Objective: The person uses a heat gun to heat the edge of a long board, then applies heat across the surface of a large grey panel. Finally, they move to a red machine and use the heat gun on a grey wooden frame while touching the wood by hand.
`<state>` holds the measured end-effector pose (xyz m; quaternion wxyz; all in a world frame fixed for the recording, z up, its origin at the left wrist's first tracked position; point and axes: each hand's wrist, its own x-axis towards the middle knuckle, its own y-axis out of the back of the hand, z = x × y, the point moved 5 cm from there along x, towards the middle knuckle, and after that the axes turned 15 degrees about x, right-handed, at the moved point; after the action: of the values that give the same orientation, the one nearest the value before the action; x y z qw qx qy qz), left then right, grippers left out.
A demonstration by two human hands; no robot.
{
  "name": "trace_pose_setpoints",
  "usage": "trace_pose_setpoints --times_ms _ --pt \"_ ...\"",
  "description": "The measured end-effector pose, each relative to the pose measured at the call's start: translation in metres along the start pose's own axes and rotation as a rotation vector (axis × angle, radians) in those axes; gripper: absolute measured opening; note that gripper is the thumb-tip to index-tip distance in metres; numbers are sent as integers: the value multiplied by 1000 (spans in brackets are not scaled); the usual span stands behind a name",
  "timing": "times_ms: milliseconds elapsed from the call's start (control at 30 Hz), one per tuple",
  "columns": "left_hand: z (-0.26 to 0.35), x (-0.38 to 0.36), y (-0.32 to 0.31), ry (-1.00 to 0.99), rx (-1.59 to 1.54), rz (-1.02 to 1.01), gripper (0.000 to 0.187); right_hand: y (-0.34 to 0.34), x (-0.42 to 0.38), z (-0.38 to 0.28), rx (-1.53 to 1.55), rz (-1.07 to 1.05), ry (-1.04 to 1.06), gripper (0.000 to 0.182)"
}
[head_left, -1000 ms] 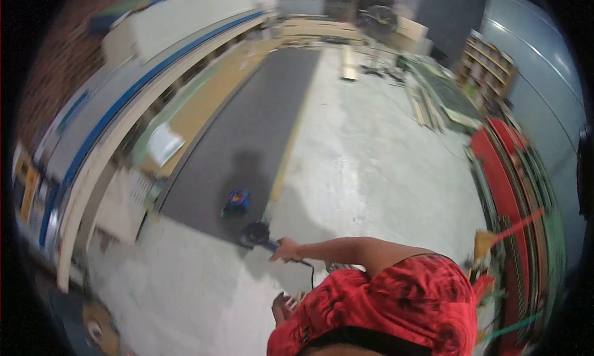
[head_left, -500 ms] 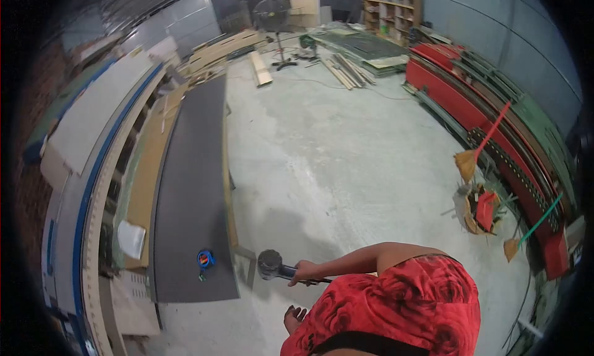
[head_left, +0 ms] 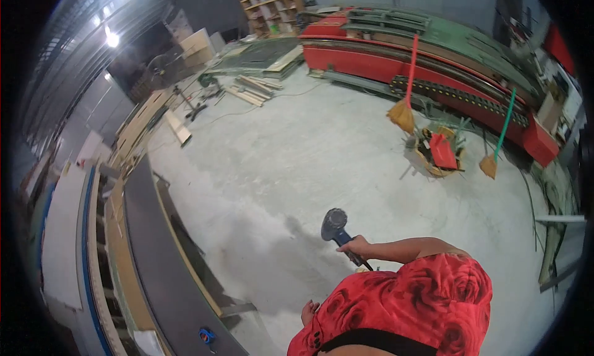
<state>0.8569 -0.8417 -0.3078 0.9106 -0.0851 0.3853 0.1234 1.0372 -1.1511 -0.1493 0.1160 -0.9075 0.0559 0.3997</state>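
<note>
My right hand (head_left: 356,249) is wrapped round the handle of an angle grinder (head_left: 337,230), a dark blue power tool with a round grey head and a dark cord trailing from its rear. The tool is held above the concrete floor, its head pointing up and left. My left hand (head_left: 310,311) hangs low beside the red rose-print clothing (head_left: 402,300), partly hidden by it. Its visible fingers are loosely apart, with nothing in them. To the left lies a long dark grey panel (head_left: 162,244) on a stand, with a small blue round object (head_left: 206,335) on it.
A long red machine (head_left: 365,59) stands along the far right. Before it are a red-handled broom (head_left: 403,111), a basket of scraps (head_left: 440,153) and a green-handled broom (head_left: 489,164). Wood strips (head_left: 253,90) and a cable lie on the floor farther back.
My view has swung to the right, so the grey panel sits farther left and lower. The angle grinder, still in my right hand, appears farther right and higher, its head tilted more upward.
</note>
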Motion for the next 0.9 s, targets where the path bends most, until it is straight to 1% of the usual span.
trace_pose_setpoints --times_ms 33,67,133,167,200,233,267,333,367,400,433,467,500,533,567,600,633,700,733,800,867,900 --pt "5 4 -10 4 27 -17 46 18 -3 -6 92 97 -18 30" --pt "11 10 -21 21 25 -41 46 36 -5 -11 208 85 3 30" --pt "23 18 -45 45 54 -91 47 74 -3 -11 313 191 5 32" --pt "32 26 -56 -13 104 -135 47 91 -5 -11 344 216 9 32" --pt "42 32 -70 -74 150 -183 47 106 -7 -13 456 217 17 31" --pt "47 39 -82 -73 177 -210 47 120 -11 -17 565 214 29 31" --pt "52 45 -92 -76 195 -230 47 133 -16 -20 589 232 41 31" --pt "72 50 -113 -84 227 -266 47 161 -29 -30 720 347 108 30" --pt "83 50 -123 23 222 -313 46 174 -33 -36 751 377 135 30" --pt "99 37 -140 134 221 -360 46 188 -35 -40 788 387 215 29" --pt "111 24 -153 141 249 -380 46 201 -36 -44 796 416 271 28" --pt "127 11 -164 33 366 -404 45 214 -40 -47 802 447 323 27" --pt "141 -3 -176 -78 478 -430 45 223 -49 -51 825 474 325 27" --pt "154 -14 -188 -69 503 -453 45 230 -61 -60 794 521 381 26" --pt "167 -25 -203 -15 459 -490 45 235 -74 -64 759 568 440 26" --pt "180 -34 -220 37 407 -528 45 238 -85 -64 771 593 451 26" --pt "194 -43 -235 39 416 -553 45 240 -95 -68 769 588 484 28" --pt "213 -64 -264 -29 509 -777 46 240 -112 -67 767 602 518 30" --pt "212 -60 -275 -20 517 -796 46 238 -120 -64 730 628 528 30" --pt "209 -57 -304 -142 644 -997 48 233 -131 -51 707 681 536 30" --pt "210 -70 -327 -101 673 -1054 49 223 -134 -34 672 665 492 29" --pt "205 -74 -336 -74 695 -1124 49 215 -139 -30 685 660 493 25"
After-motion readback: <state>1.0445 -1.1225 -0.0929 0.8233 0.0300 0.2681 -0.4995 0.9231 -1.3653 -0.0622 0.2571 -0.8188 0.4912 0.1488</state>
